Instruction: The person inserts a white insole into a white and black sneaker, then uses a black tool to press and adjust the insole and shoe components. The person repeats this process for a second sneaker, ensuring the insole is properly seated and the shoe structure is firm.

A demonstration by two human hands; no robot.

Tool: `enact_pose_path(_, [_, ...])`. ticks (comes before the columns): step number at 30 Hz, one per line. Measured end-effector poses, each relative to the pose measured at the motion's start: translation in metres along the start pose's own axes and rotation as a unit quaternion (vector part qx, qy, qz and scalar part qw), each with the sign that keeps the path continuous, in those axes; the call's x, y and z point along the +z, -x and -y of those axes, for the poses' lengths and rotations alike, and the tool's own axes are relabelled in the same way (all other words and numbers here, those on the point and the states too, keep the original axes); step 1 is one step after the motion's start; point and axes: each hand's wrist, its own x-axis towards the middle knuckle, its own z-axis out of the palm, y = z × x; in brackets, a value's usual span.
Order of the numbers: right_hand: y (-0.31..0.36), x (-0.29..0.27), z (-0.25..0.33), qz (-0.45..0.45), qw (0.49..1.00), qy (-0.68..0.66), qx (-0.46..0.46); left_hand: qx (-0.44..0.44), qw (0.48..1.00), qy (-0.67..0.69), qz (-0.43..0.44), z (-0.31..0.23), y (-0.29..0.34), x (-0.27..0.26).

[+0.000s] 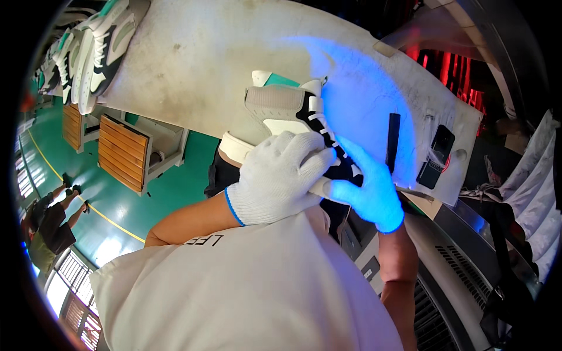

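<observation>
A sneaker [275, 108] in grey, white and black, with a teal patch near its collar, lies on its side at the near edge of the table. My left hand [281, 175], in a white knit glove with a blue cuff, is closed over the shoe's near part, its fingers curled around it. From the other side my right hand [369, 190], gloved too and lit bright blue, grips the toe end between thumb and fingers. White laces run along the black upper between the hands. Both gloves hide the toe.
The pale worktable [193, 64] carries a black bar [393, 140] and a black phone-like device [436, 155] at right. Several finished-looking sneakers [96, 58] stand at far left. A wooden-topped stool [123, 152] is on the green floor. A grey vented machine [456, 269] sits at lower right.
</observation>
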Motion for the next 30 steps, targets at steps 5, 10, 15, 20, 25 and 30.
enact_pose_path(5, [0.002, 0.012, 0.008, -0.067, 0.988, -0.110, 0.082, 0.021, 0.989, 0.132, 0.061, 0.006, -0.006, -0.021])
enact_pose_path(10, [0.030, 0.054, 0.001, -0.374, 0.927, 0.008, -0.021, -0.118, 0.776, 0.620, 0.004, 0.071, 0.003, -0.080])
enact_pose_path(15, [0.025, 0.086, -0.044, -0.427, 0.886, 0.114, -0.140, -0.036, 0.986, 0.162, 0.017, 0.146, 0.023, -0.098])
enact_pose_path(20, [-0.079, 0.006, -0.056, -0.264, 0.939, -0.195, -0.102, 0.151, 0.983, 0.089, 0.064, 0.139, -0.032, -0.099])
enact_pose_path(25, [-0.142, 0.040, -0.088, -0.223, 0.898, -0.356, -0.134, 0.101, 0.982, 0.007, 0.158, 0.039, -0.076, -0.179])
enact_pose_path(30, [-0.120, 0.047, -0.088, -0.271, 0.866, -0.373, -0.195, 0.045, 0.970, -0.055, 0.233, -0.022, -0.103, -0.172])
